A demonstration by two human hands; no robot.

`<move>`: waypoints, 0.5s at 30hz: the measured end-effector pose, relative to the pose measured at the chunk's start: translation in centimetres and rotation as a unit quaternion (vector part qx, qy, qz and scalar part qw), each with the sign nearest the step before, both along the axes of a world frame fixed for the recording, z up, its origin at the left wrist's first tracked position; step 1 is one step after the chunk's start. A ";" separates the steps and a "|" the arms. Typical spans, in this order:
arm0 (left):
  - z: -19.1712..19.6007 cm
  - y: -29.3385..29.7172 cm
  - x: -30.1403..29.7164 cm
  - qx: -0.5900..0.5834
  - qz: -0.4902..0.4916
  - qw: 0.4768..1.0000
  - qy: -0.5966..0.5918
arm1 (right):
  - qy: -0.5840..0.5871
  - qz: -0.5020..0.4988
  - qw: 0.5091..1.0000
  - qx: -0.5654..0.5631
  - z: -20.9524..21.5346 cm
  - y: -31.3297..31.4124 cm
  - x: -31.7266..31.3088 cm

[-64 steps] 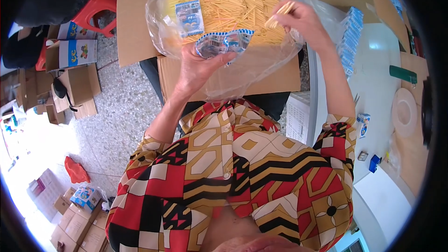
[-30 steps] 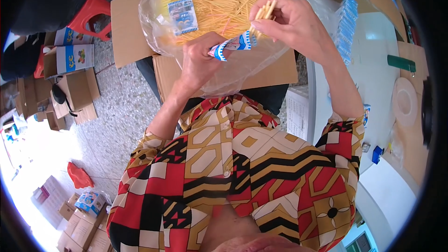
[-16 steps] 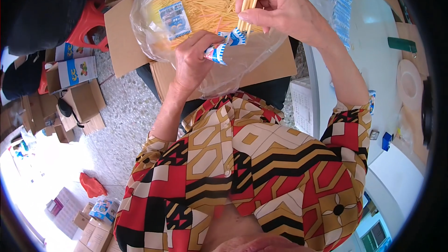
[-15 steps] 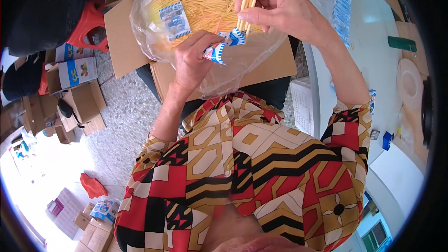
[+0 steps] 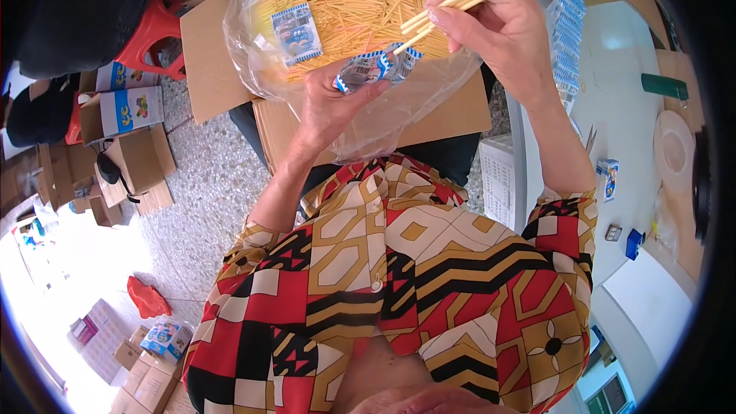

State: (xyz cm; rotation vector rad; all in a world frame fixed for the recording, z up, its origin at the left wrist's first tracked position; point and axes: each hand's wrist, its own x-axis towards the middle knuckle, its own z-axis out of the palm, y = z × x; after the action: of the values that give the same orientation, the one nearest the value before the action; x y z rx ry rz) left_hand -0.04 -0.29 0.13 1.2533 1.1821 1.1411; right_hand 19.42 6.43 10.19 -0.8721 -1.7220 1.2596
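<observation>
My left hand (image 5: 331,101) grips a small blue-and-white printed packet (image 5: 368,70), held sideways over the near edge of a lined carton. Several pale yellow sticks (image 5: 460,4) are pinched in my right hand (image 5: 494,31), their lower ends pointing down-left at the packet's right end. One stick's tip reaches the packet's mouth; I cannot tell how far in it is. Below both hands, loose yellow sticks (image 5: 360,0) fill the clear plastic liner (image 5: 241,31). Another blue-and-white packet (image 5: 297,33) lies flat on those sticks, left of my hands.
A strip of blue packets (image 5: 566,38) lies on the white table (image 5: 621,54) at right, with a green object (image 5: 664,87) and a small blue box (image 5: 635,244) beyond. Left are a red stool (image 5: 149,38) and open cartons (image 5: 138,161). A white crate (image 5: 498,176) stands below the table.
My right hand has shifted right, and the sticks have tipped from near upright to a slant. The packet has turned more level in my left hand, its printed side differently placed.
</observation>
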 end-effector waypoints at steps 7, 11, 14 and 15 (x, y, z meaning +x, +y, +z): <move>-0.2 -0.1 0.0 -0.003 -0.004 1.000 -0.003 | -0.007 0.031 0.999 0.023 -0.8 -0.1 0.1; -0.1 -0.1 0.0 -0.008 -0.008 1.000 0.002 | -0.044 0.075 0.995 0.054 -0.8 -0.1 0.5; 0.3 -0.1 0.1 -0.026 -0.006 0.999 -0.029 | -0.080 0.097 0.987 0.100 -0.6 -0.2 0.5; 0.3 -0.1 0.0 -0.028 -0.013 0.999 -0.025 | -0.103 0.104 0.983 0.114 -0.4 -0.2 0.5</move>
State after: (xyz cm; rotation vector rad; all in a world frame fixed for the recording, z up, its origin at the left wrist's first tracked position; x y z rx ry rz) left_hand 0.00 -0.36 0.43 1.1877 1.1501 1.1073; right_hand 19.89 6.23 9.78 -0.7215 -2.1204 1.1037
